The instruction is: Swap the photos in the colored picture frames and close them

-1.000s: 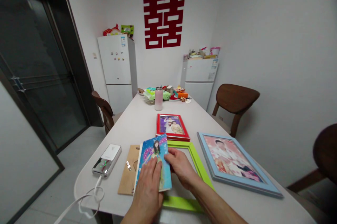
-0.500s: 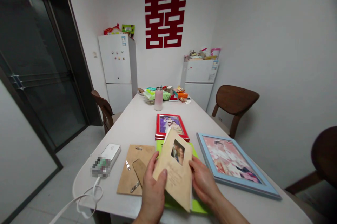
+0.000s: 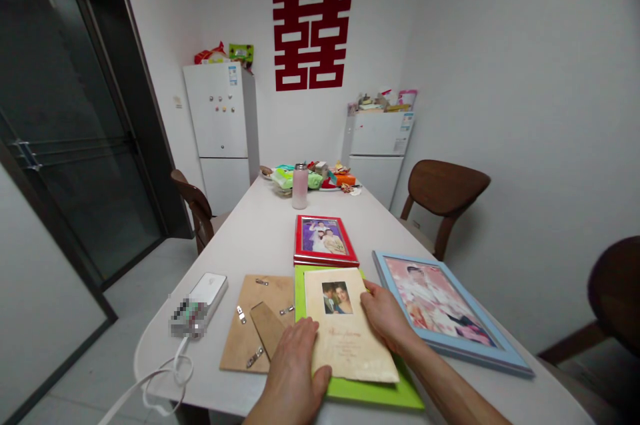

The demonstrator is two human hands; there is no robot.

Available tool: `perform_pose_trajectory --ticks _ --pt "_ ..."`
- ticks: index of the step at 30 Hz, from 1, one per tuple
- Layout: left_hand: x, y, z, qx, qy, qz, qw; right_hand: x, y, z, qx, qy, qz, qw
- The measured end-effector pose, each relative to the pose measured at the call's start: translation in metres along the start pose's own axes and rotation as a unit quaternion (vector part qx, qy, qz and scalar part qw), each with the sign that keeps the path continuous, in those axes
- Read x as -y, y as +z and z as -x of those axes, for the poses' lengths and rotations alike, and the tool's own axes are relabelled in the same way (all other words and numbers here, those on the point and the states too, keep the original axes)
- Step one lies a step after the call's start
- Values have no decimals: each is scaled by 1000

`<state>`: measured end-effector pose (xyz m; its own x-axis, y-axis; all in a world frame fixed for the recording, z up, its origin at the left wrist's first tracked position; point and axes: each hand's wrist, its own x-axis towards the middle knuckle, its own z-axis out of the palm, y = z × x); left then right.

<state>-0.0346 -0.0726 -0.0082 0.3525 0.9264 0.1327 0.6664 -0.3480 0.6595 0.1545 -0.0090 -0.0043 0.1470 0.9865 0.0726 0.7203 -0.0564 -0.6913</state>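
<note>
A cream printed card (image 3: 354, 345) with a small photo of two people lies over the lime-green picture frame (image 3: 370, 395). My left hand (image 3: 299, 366) rests along the card's left edge, fingers stretched out and thumb on its lower left corner. At the card's right edge is my right hand (image 3: 387, 315), its fingers closed around that edge with the fingertips partly hidden. Left of the green frame, a wooden backboard (image 3: 240, 328) with metal clips and a stand leg lies on the table, partly behind my left hand.
A red picture frame (image 3: 327, 260) lies beyond the green one. To the right is a large light-blue frame (image 3: 450, 347). A white device (image 3: 210, 292) with a cable sits at left. Farther back stand a pink bottle (image 3: 300, 188) and bright packets (image 3: 313, 180). Chairs (image 3: 445, 192) flank the table (image 3: 255, 238).
The card has gone from tilted up in both hands to lying nearly flat on the green frame. My left hand has opened out and moved to the card's lower left edge.
</note>
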Motion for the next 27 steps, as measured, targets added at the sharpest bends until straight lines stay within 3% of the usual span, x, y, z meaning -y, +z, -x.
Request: perform_pose_trajectory --ticks 9,12,15,18,21,24,27 --pt "0 1 2 13 35 -32 999 0 -3 7 -32 -2 207 978" --pt "12 -13 8 2 41 -45 998 3 -4 10 -36 -5 238 971" --pt "35 -36 18 -16 -6 -97 995 18 -1 19 -27 -59 226 972" --pt "56 -57 27 -29 -72 -141 987 47 14 37 16 -175 175 969" --pt "65 -65 32 -24 -103 -151 983 77 40 57 69 -251 170 951" --pt "68 -63 35 -21 -102 -151 983 95 64 67 93 -262 190 942" --pt "74 -57 37 -29 -87 -150 984 99 75 66 102 -237 165 952"
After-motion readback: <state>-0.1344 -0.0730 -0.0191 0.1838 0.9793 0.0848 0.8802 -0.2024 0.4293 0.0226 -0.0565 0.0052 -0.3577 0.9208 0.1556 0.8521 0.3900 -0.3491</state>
